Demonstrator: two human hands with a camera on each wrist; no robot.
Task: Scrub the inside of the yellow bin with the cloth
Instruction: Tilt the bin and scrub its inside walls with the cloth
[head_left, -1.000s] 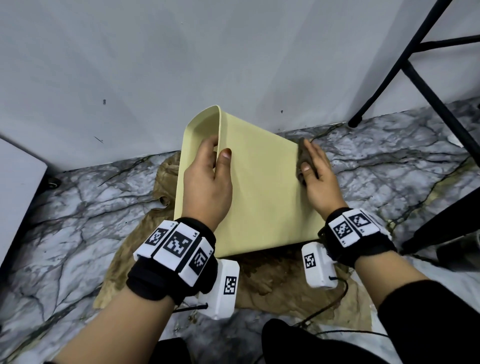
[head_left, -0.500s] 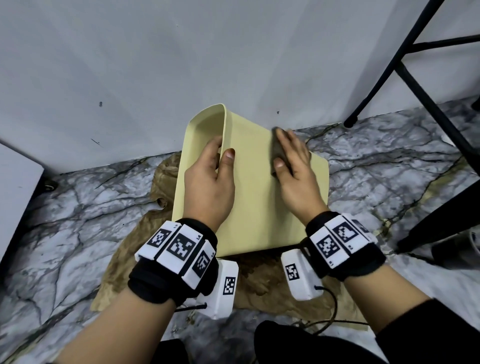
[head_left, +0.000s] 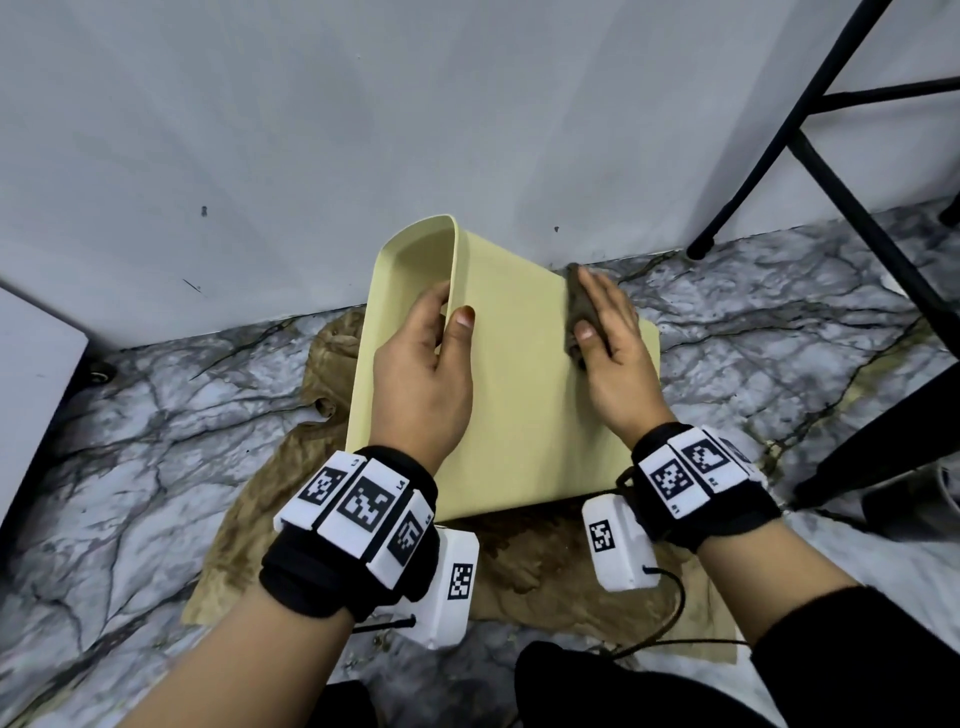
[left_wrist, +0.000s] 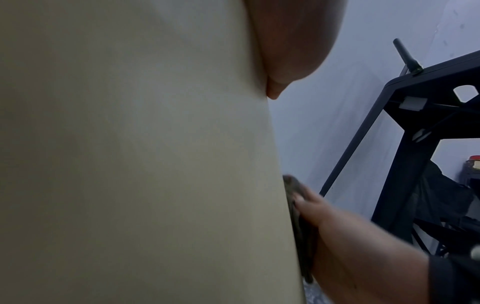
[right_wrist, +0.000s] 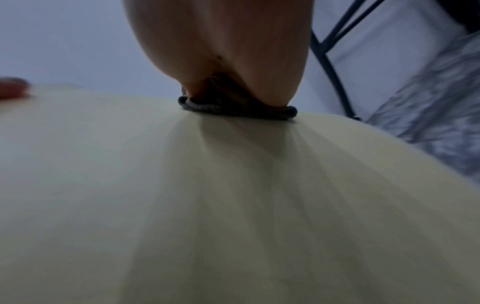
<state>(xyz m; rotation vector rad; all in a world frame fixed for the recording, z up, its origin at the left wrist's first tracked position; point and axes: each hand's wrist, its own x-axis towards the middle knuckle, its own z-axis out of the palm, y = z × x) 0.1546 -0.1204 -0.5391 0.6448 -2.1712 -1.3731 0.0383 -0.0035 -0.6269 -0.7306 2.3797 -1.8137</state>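
Note:
The yellow bin (head_left: 519, 415) lies on its side on the floor, its mouth turned left and away towards the wall. My left hand (head_left: 426, 364) grips the rim, fingers inside and thumb on the outer wall. My right hand (head_left: 608, 338) lies flat with straight fingers and presses a dark cloth (head_left: 579, 306) onto the bin's upper outer face near its far right edge. In the left wrist view the cloth (left_wrist: 298, 216) is sandwiched between the bin (left_wrist: 130, 164) and the right hand (left_wrist: 350, 236). In the right wrist view the cloth (right_wrist: 233, 109) bunches under the palm on the bin (right_wrist: 207, 205). Most of the inside is hidden.
A stained brown sheet (head_left: 291, 493) is spread under the bin on the marble floor (head_left: 130, 467). The grey wall (head_left: 415, 104) stands just behind. Black metal frame legs (head_left: 831, 156) cross the right side. A white panel (head_left: 31, 389) sits at the left.
My right hand slid the cloth from the bin's right edge leftwards across the top face, then back right towards the far edge. My left hand kept its grip on the rim.

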